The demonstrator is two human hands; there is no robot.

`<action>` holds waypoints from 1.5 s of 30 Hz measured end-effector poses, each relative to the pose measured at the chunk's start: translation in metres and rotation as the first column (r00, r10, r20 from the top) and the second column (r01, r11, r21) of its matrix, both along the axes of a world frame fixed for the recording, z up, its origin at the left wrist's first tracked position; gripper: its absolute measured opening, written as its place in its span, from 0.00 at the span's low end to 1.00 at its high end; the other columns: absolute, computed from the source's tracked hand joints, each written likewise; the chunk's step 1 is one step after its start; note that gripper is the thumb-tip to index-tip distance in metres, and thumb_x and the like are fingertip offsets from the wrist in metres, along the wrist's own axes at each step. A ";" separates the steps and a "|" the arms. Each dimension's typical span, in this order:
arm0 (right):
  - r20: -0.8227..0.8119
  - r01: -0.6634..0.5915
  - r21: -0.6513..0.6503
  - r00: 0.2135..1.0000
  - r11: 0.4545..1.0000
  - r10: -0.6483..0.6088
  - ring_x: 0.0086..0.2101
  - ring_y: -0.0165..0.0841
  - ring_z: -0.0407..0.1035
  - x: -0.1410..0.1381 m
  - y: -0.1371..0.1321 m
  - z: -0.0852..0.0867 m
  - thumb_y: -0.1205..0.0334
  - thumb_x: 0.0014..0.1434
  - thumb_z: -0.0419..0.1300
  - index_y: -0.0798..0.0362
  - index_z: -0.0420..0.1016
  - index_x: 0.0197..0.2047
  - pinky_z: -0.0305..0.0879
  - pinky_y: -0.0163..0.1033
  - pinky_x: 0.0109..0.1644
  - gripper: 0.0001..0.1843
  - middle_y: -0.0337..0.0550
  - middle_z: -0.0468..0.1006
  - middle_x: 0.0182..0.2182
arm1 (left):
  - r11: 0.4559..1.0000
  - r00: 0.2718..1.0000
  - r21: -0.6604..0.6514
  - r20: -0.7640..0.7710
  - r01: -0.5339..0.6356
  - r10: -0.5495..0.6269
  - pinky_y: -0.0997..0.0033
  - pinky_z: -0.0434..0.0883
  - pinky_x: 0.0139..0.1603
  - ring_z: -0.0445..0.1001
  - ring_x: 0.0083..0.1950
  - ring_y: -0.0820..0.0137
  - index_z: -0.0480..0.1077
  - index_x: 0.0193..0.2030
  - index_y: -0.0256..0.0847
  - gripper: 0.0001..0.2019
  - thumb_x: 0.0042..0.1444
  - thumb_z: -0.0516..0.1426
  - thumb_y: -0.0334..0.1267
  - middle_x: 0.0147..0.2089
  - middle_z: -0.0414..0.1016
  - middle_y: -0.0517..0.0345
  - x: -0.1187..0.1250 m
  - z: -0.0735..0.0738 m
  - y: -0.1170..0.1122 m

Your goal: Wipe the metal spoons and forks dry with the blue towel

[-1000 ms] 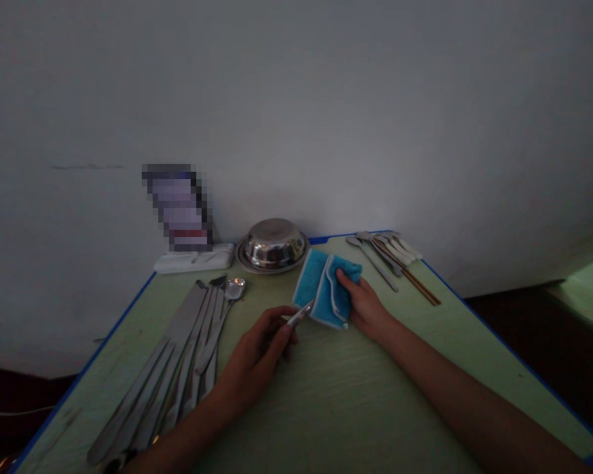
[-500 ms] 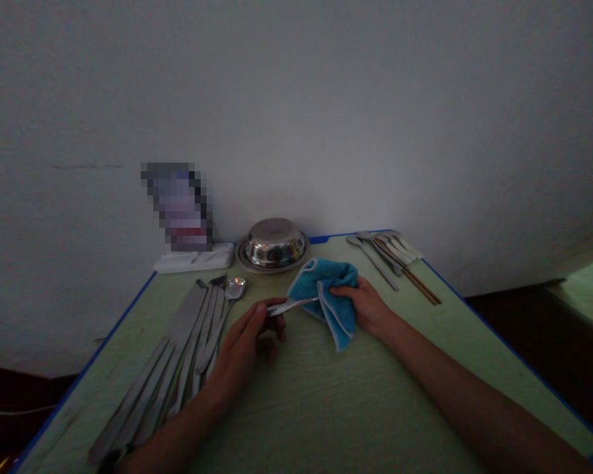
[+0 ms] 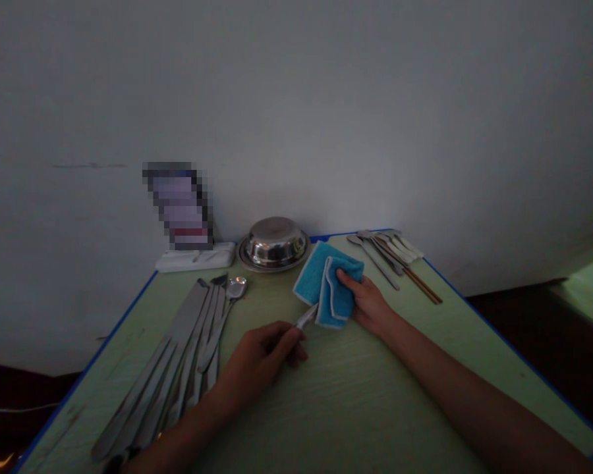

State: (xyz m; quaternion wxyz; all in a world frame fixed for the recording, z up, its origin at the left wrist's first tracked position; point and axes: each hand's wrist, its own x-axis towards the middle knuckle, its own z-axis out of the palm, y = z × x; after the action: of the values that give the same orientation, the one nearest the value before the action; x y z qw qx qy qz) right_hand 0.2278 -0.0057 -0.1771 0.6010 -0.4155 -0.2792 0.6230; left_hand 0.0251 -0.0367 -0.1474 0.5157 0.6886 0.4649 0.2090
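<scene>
My left hand [image 3: 264, 359] is closed around the handle of a metal utensil [image 3: 305, 318], whose far end goes into a folded blue cloth [image 3: 326, 283]. My right hand [image 3: 368, 303] grips that cloth, fingers pinched over its fold, just above the green table [image 3: 336, 408]. What kind of utensil it is stays hidden inside the cloth.
A row of metal knives and spoons [image 3: 188, 349] lies at the left. An upturned steel bowl on a plate [image 3: 274, 243] stands at the back, a white pad [image 3: 195, 258] beside it. More spoons and brown-handled utensils [image 3: 390, 257] lie at the back right.
The cloth has been folded shut over the utensil again. My left hand has dropped lower and nearer, pushing the utensil's end back into the cloth.
</scene>
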 end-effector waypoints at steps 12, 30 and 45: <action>0.317 -0.616 -0.119 0.720 0.779 0.617 0.27 0.30 0.72 0.031 -0.008 0.015 0.63 0.43 0.67 0.58 0.76 0.32 0.68 0.36 0.34 0.12 0.40 0.79 0.27 | 0.901 0.851 -0.140 0.294 -0.411 0.434 0.79 0.57 0.18 0.58 0.19 0.78 0.61 0.26 0.39 0.17 0.56 0.47 0.50 0.19 0.55 0.68 -0.004 -0.007 0.008; 0.524 -0.054 0.097 0.852 0.994 -0.005 0.26 0.30 0.68 0.009 -0.001 -0.009 0.47 0.51 0.58 0.53 0.71 0.32 0.64 0.35 0.31 0.17 0.37 0.75 0.26 | 0.992 1.000 0.120 -0.013 -0.023 0.025 0.76 0.54 0.22 0.58 0.21 0.75 0.64 0.21 0.38 0.16 0.54 0.49 0.45 0.18 0.58 0.65 -0.007 0.000 0.004; 0.416 -0.074 0.072 0.909 0.995 0.037 0.34 0.36 0.73 0.007 -0.004 0.007 0.59 0.39 0.69 0.52 0.74 0.37 0.68 0.44 0.42 0.20 0.42 0.79 0.35 | 0.959 0.966 0.215 -0.217 0.185 -0.138 0.76 0.55 0.23 0.60 0.22 0.75 0.65 0.24 0.38 0.16 0.58 0.47 0.43 0.20 0.60 0.65 -0.007 -0.002 0.002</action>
State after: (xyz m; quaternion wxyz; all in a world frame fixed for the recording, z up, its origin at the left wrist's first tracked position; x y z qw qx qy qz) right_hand 0.2350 -0.0101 -0.1705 0.5276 -0.5035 -0.4386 0.5251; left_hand 0.0185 -0.0350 -0.1497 0.3976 0.7977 0.4283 0.1490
